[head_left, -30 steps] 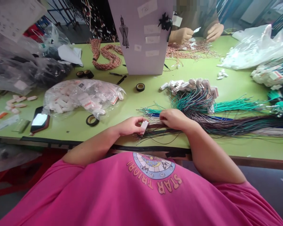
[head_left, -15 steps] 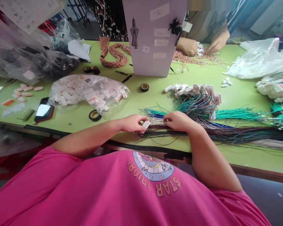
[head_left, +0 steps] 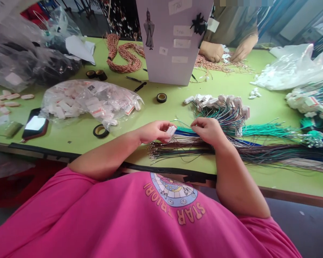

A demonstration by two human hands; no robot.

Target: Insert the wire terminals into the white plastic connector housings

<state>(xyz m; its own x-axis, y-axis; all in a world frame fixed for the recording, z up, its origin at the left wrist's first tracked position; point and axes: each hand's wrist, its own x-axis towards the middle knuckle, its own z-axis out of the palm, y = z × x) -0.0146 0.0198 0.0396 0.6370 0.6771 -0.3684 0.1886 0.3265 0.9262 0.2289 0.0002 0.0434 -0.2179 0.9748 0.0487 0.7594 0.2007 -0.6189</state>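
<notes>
The left grip (head_left: 157,132) grasps a small white rectangular plastic block (head_left: 171,132) between thumb and fingers, at the left end of the thin green plastic-coated wires (head_left: 266,129). Just to its right, the right grip (head_left: 208,130) has thumb and fingertips drawn together — whether a strand is pinched there, I cannot tell. Nearer the body than both grips lie long brown and whitish wires (head_left: 183,147). To work well here, I judge, the block wants a steady hold by its sides, its face left uncovered, and each strand pinched close to its tip so that it does not bend.

Counts: one block in the left grip; beyond the right grip, a heap of white wired blocks (head_left: 220,102), overlapping too much to number. Beyond and left of the left grip, on the lime-green surface (head_left: 164,111), are one clear plastic bag of pale blocks (head_left: 91,104), one dark-cased phone (head_left: 37,123) and four black tape rolls (head_left: 101,74) — farthest out, past the right grip, a co-worker's two hands (head_left: 215,52).
</notes>
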